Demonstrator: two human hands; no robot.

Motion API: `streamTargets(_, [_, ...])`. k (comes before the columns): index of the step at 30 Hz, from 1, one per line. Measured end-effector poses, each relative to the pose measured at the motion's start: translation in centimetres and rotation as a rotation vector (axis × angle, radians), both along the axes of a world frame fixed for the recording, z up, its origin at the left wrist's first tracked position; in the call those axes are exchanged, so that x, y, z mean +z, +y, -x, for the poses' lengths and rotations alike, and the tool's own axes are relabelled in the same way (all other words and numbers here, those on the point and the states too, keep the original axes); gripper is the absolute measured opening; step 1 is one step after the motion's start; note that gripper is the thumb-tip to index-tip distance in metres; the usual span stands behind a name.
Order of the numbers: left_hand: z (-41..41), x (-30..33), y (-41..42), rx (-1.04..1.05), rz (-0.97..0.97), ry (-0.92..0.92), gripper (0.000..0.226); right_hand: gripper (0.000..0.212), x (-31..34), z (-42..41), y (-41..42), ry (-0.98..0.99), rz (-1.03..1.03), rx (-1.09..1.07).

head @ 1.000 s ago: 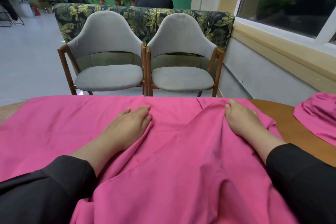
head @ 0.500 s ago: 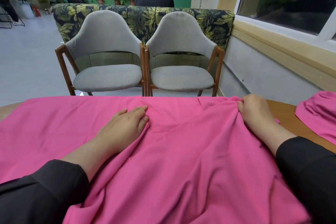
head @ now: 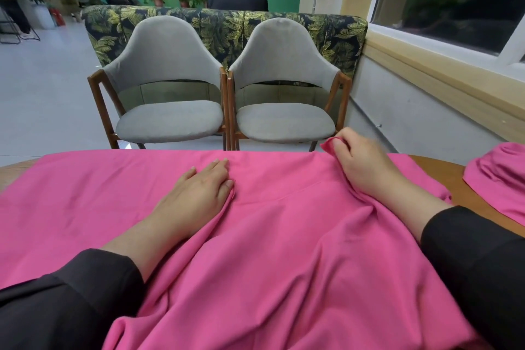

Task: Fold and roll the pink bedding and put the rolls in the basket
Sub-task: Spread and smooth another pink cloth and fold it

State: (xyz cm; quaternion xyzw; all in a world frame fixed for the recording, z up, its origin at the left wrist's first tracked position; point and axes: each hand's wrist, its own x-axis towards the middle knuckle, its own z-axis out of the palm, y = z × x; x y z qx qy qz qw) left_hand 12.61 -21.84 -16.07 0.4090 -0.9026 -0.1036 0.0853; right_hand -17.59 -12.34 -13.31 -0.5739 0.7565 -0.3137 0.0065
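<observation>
A large pink sheet (head: 284,250) covers most of a wooden table (head: 443,176), its near edge spilling out of view at the bottom. A second bundle of pink cloth (head: 500,179) is cut off at the right edge. No basket appears in view. Both forearms wear black sleeves, partly cropped by the frame. The left hand (head: 199,190) lies palm down on the sheet, fingers straight and together, pressing it flat. The right hand (head: 360,162) curls around the sheet's far corner, pinching a raised fold between thumb and fingers. Two grey chairs (head: 167,88) stand beyond the table.
</observation>
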Motion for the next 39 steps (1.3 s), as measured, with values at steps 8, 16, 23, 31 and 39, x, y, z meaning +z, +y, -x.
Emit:
streamTargets(8, [0.1, -0.4, -0.2, 0.075, 0.008, -0.027, 0.031, 0.028, -2.8, -1.4, -0.9, -0.133, -0.168, 0.028])
streamTargets(16, [-0.8, -0.6, 0.9, 0.062, -0.004, -0.026, 0.033, 0.026, -3.1, -3.0, 1.5, 0.045, -0.373, 0.077])
streamTargets(23, [-2.6, -0.6, 4.2, 0.066, 0.006, -0.012, 0.034, 0.039, -2.6, -4.9, 5.5, 0.061, -0.386, 0.078])
streamTargets(31, [-5.4, -0.8, 10.2, 0.061, 0.023, 0.007, 0.033, 0.045, -2.4, -7.8, 11.9, 0.09, -0.379, 0.103])
streamTargets(39, [-7.6, -0.7, 15.5, 0.068, 0.003, 0.022, 0.033, 0.047, -2.1, -9.8, 16.9, 0.081, -0.396, 0.119])
